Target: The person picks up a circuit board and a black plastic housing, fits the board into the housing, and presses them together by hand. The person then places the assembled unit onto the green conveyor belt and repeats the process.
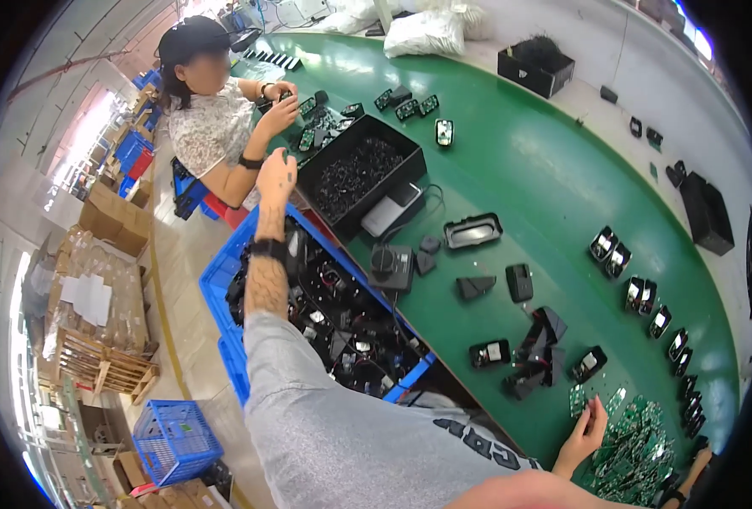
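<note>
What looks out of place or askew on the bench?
Only untidiness stands out: flat green circuit boards lie in a loose heap beside the right hand, and black angular plastic pieces overlap at odd angles nearby, unlike the orderly row of black open-faced housings. No damage is discernible.

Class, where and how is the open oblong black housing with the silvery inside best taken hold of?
The housing is probably best pinched across its two long walls: it lies open side up on the green table, rim exposed, and is narrower that way. Come from above and the right, since small black blocks sit off its left end.
</note>
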Demonstrator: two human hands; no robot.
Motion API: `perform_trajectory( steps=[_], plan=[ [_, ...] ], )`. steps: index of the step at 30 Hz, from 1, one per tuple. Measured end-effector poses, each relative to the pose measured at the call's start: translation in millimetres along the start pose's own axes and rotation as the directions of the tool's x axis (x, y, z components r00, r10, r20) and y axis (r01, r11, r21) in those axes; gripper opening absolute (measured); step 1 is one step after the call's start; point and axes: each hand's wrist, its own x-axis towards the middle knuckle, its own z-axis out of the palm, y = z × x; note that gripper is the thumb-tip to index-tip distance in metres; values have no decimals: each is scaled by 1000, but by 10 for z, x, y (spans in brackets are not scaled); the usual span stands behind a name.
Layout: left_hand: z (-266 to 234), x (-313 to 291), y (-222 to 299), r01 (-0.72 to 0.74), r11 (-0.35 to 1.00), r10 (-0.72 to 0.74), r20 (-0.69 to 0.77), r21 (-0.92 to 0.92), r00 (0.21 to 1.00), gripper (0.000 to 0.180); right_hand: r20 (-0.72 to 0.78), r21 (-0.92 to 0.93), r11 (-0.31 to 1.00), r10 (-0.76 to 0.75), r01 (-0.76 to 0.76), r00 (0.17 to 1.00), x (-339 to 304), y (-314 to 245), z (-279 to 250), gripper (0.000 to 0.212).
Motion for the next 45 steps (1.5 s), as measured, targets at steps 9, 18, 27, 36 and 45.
perform_trajectory(
  steps=[9,18,27,36,45],
  plan=[
    [1145,904,-1003,167,922,128,681,-350,722,41,-104,-95,995,13,-23,994,39,171,86,24],
    [776,268,-1090,339,677,30,485,-654,874,36,-109,10,996,86,-85,990,38,108,37,27],
    [-1667,-1390,1278,241,502,394,468,-830,791,58,-106,262,964,-24,51,994,420,-717,-248,27],
    [-1651,-2746,2993,592,289,656,606,-752,449,37,235,573,785,-433,235,870,472,-1808,142,39],
    [-1359,-3016,3418,628,390,703,658,-673,269,47,441,760,595,-177,-261,880,390,-1475,48,36]
  ],
)
